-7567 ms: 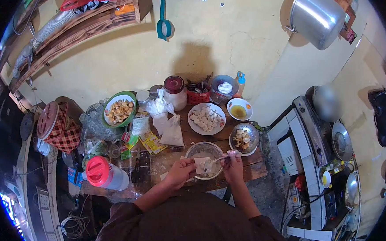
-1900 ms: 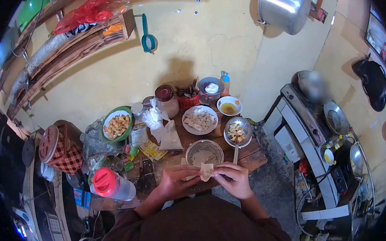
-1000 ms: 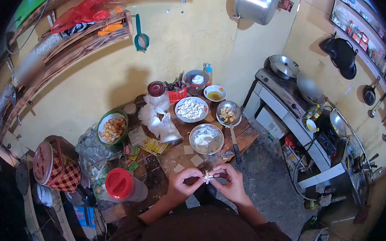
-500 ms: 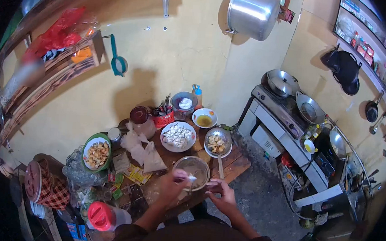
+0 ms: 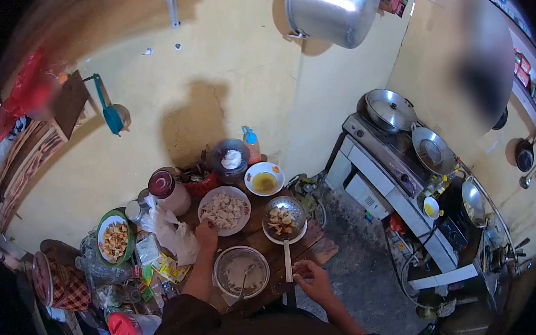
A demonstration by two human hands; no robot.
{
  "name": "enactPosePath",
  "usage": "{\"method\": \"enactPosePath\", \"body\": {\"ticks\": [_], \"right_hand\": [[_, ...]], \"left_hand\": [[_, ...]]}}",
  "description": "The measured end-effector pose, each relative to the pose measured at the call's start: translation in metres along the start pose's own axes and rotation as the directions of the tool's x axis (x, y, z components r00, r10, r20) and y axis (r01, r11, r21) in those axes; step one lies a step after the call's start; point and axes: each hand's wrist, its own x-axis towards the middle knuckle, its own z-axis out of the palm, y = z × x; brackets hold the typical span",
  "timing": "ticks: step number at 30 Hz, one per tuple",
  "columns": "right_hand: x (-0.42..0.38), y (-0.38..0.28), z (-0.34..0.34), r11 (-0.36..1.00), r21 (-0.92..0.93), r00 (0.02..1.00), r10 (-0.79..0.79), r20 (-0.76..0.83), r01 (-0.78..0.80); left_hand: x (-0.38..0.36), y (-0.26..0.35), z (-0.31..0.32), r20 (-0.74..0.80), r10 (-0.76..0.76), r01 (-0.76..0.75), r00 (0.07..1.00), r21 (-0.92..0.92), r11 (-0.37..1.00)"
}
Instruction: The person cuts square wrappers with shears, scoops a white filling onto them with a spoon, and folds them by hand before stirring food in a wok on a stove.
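My left hand [image 5: 206, 232] is at the lower left rim of a white plate [image 5: 247, 220] heaped with pale, white-coated pieces [image 5: 223, 211]. Its fingers are curled together, and what they hold, if anything, is hidden. Just below the plate stands a mixing bowl [image 5: 218, 281] of greyish-white batter or flour with a spoon [image 5: 244, 281] in it. My right hand [image 5: 313, 282] hovers at the table's right edge, fingers loosely apart and holding nothing. Beside it is the handle of a skimmer [image 5: 288, 261], which rests on a white bowl and carries golden-brown fried pieces [image 5: 280, 220].
Behind are a bowl of yellow liquid [image 5: 264, 182], a grey container with white stuff [image 5: 230, 159] and a lidded jar [image 5: 169, 193]. Plastic bags [image 5: 175, 232] and a green-rimmed bowl of browned pieces [image 5: 115, 241] are at left. A stove with pans [image 5: 387, 144] stands right.
My left hand has moved from above the mixing bowl to the plate of white pieces. My right hand stays near the skimmer handle, fingers more apart. The camera view has turned right.
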Motion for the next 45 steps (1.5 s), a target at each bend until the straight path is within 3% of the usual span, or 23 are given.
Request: {"method": "enactPosePath", "body": {"ticks": [3, 5, 9, 11, 15, 17, 20, 22, 25, 28, 29, 31, 32, 33, 36, 37, 39, 43, 45], "right_hand": [[-0.007, 0.0, -0.006, 0.999, -0.024, 1.0, -0.021, -0.007, 0.021], [-0.015, 0.002, -0.008, 0.999, -0.032, 1.0, -0.02, -0.022, 0.019], [-0.039, 0.02, -0.007, 0.998, -0.056, 0.998, 0.004, -0.065, -0.008], [-0.06, 0.019, -0.004, 0.999, -0.034, 0.991, -0.007, -0.132, 0.002], [-0.116, 0.009, 0.004, 0.999, 0.022, 0.965, 0.038, -0.261, -0.033], [-0.15, 0.007, 0.006, 0.999, 0.012, 0.932, 0.033, -0.36, -0.031], [-0.209, 0.013, 0.007, 0.989, -0.018, 0.902, 0.129, -0.412, -0.149], [-0.247, 0.018, 0.006, 0.957, -0.026, 0.865, 0.25, -0.435, -0.29], [-0.304, 0.027, 0.0, 0.936, -0.079, 0.787, 0.242, -0.568, -0.344], [-0.351, 0.049, -0.017, 0.93, -0.042, 0.673, 0.232, -0.703, -0.364], [-0.364, 0.054, -0.026, 0.932, -0.035, 0.66, 0.228, -0.716, -0.361], [-0.39, 0.062, -0.05, 0.858, -0.051, 0.506, 0.252, -0.825, -0.51], [-0.405, 0.078, -0.062, 0.829, -0.018, 0.428, 0.27, -0.863, -0.558], [-0.419, 0.085, -0.078, 0.834, -0.011, 0.411, 0.26, -0.874, -0.552], [-0.46, 0.101, -0.134, 0.663, 0.09, 0.192, 0.339, -0.921, -0.743], [-0.476, 0.119, -0.152, 0.658, 0.097, 0.167, 0.326, -0.93, -0.747], [-0.513, 0.165, -0.189, 0.587, 0.183, 0.03, 0.333, -0.942, -0.789], [-0.59, 0.22, -0.25, 0.45, 0.141, -0.035, 0.235, -0.971, -0.882], [-0.616, 0.242, -0.286, 0.448, 0.2, -0.057, 0.312, -0.948, -0.871]], "left_hand": [[-0.002, -0.006, -0.002, 0.028, 0.115, -0.116, 0.993, 0.043, 0.992], [-0.006, -0.007, -0.004, -0.046, 0.193, -0.195, 0.98, -0.032, 0.98], [-0.039, 0.049, -0.056, -0.07, 0.129, -0.142, 0.989, -0.237, 0.961], [-0.073, 0.088, -0.089, -0.069, 0.208, -0.216, 0.976, -0.46, 0.861], [-0.147, 0.131, -0.12, 0.043, 0.441, -0.321, 0.896, -0.624, 0.713], [-0.184, 0.153, -0.132, 0.013, 0.65, -0.419, 0.76, -0.754, 0.505], [-0.237, 0.146, -0.123, 0.258, 0.58, -0.166, 0.772, -0.8, 0.576], [-0.266, 0.135, -0.11, 0.319, 0.595, -0.082, 0.738, -0.832, 0.548], [-0.313, 0.144, -0.114, 0.407, 0.604, 0.022, 0.685, -0.841, 0.541], [-0.357, 0.174, -0.116, 0.481, 0.725, 0.048, 0.493, -0.847, 0.529], [-0.368, 0.186, -0.119, 0.534, 0.748, -0.06, 0.394, -0.797, 0.601], [-0.395, 0.208, -0.099, 0.502, 0.813, -0.055, 0.293, -0.841, 0.539], [-0.405, 0.221, -0.093, 0.553, 0.807, -0.082, 0.206, -0.812, 0.577], [-0.419, 0.224, -0.069, 0.568, 0.81, -0.036, 0.145, -0.815, 0.578], [-0.461, 0.276, -0.038, 0.589, 0.808, -0.025, 0.022, -0.808, 0.589], [-0.477, 0.294, -0.022, 0.573, 0.82, -0.018, 0.0, -0.82, 0.573], [-0.511, 0.329, 0.012, 0.578, 0.808, -0.171, -0.114, -0.812, 0.558], [-0.58, 0.393, 0.09, 0.556, 0.751, -0.226, -0.356, -0.831, 0.508], [-0.598, 0.402, 0.143, 0.585, 0.701, -0.276, -0.408, -0.81, 0.517]]}}
